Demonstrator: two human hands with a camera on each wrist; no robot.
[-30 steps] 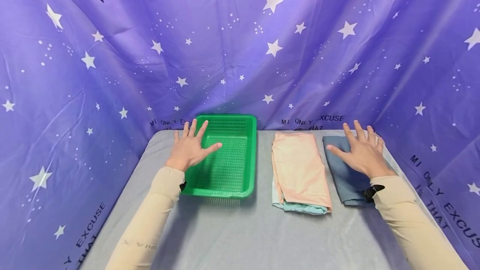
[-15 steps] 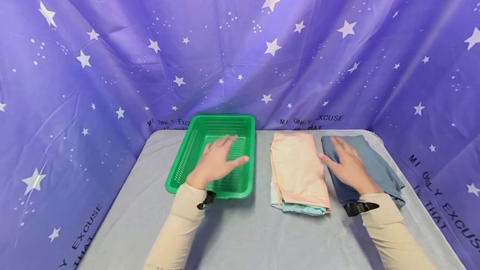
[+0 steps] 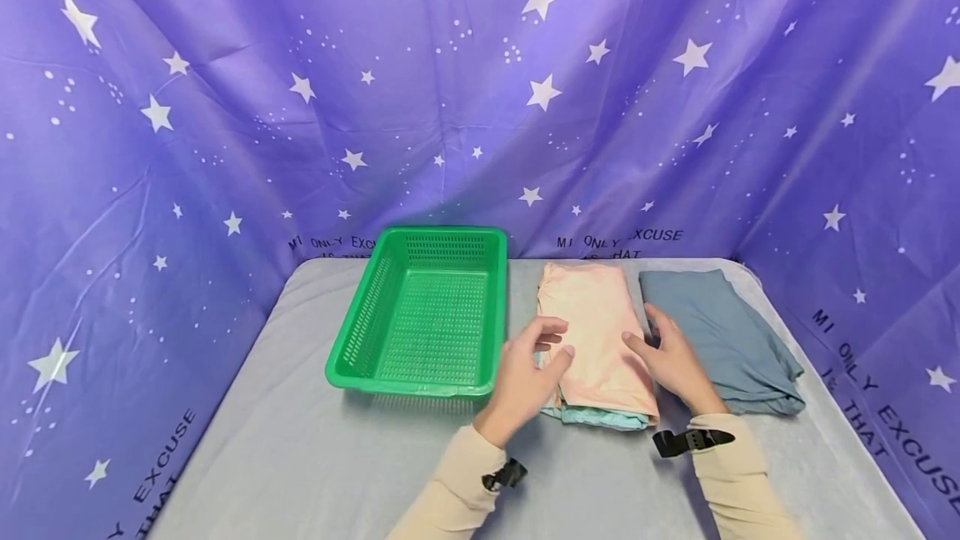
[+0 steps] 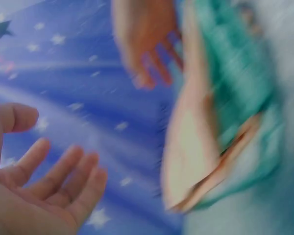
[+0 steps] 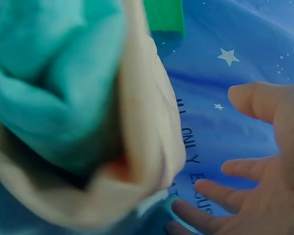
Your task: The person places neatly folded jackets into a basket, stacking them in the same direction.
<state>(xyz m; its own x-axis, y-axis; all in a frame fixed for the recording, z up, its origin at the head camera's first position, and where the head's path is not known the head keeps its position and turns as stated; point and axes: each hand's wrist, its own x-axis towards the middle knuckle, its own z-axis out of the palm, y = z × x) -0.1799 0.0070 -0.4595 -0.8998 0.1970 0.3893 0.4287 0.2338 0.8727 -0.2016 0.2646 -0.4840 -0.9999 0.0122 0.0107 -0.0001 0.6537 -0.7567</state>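
A folded peach cloth [image 3: 588, 307] lies on the table with turquoise layers [image 3: 603, 417] showing at its near edge. My left hand [image 3: 525, 377] hovers at its left side, fingers loosely bent and thumb apart, holding nothing. On the opposite side my right hand [image 3: 678, 365] hovers between the peach cloth and a folded blue-grey cloth [image 3: 720, 332], fingers relaxed and nothing in them. In the left wrist view the peach cloth [image 4: 186, 161] stands apart from my spread fingers [image 4: 71, 171]. The right wrist view shows the turquoise layers [image 5: 54, 83] tucked inside the peach fold.
A green plastic basket [image 3: 491, 332] with perforated walls stands left of the cloths, nothing inside it. The grey table cover [image 3: 300, 457] runs back to a purple star-printed curtain [image 3: 420, 107], which also hangs along both sides.
My left hand has moved right, from over the basket to the peach cloth's left side. My right hand has come left and nearer, off the blue-grey cloth toward the peach one.
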